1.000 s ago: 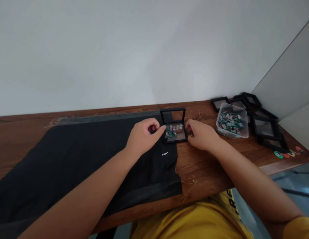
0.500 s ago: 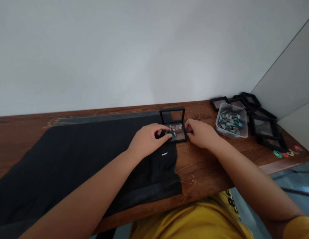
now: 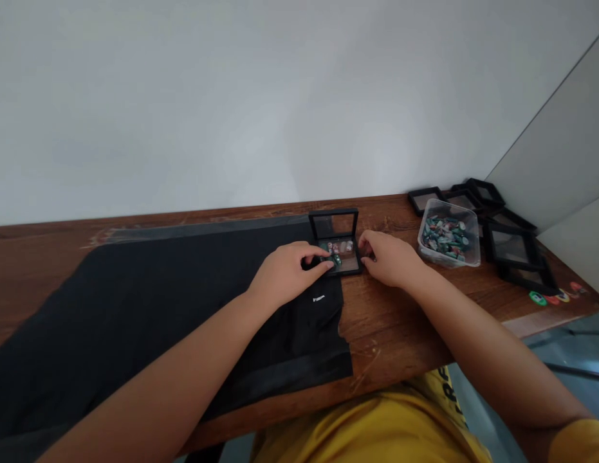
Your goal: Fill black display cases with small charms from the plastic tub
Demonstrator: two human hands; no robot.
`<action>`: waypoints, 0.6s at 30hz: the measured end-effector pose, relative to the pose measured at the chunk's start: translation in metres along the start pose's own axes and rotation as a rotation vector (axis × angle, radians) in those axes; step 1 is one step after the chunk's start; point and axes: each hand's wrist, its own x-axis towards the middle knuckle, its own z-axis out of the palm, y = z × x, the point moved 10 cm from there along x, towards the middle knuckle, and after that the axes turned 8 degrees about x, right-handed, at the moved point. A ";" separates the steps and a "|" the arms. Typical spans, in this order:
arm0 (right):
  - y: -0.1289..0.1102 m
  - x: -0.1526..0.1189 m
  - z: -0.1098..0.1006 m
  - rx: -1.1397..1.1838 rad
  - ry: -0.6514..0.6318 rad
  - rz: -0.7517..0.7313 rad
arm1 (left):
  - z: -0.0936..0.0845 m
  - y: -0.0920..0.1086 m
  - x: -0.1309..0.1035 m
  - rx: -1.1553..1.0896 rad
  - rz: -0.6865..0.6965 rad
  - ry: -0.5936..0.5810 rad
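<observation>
An open black display case (image 3: pixel 348 270) with a clear window stands at the right edge of a black cloth, its lid (image 3: pixel 334 212) raised at the back. Small glossy stone-like pieces (image 3: pixel 338 247), pink, white and green, lie in it. My left hand (image 3: pixel 284 269) reaches in from the left, thumb and forefinger drawn together at a dark green piece (image 3: pixel 338 260); the contact is partly hidden. At the case's right edge, my right hand (image 3: pixel 388 257) has its fingers curled against the side.
A clear plastic tub (image 3: pixel 448 257) of similar pieces stands to the right. Several black cases (image 3: pixel 514 247) are piled beyond it. Round stickers (image 3: pixel 538 298) are near the table's right edge. Black cloth (image 3: pixel 174 308) covers the left, with a small white scrap (image 3: pixel 319 298).
My left fingertips have shifted slightly at the green pieces, leaving more of the case's inside showing. My right hand stays at the case's edge.
</observation>
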 end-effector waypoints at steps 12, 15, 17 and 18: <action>0.002 0.004 -0.002 -0.015 0.036 -0.005 | 0.000 -0.003 0.001 -0.050 -0.075 -0.052; 0.003 0.005 -0.001 -0.002 0.032 0.002 | -0.001 -0.004 0.001 -0.060 -0.079 -0.045; 0.003 0.004 -0.001 -0.002 0.030 0.004 | -0.002 -0.004 0.001 -0.067 -0.071 -0.035; 0.003 0.004 -0.001 -0.004 0.030 0.007 | -0.002 -0.004 0.001 -0.070 -0.066 -0.029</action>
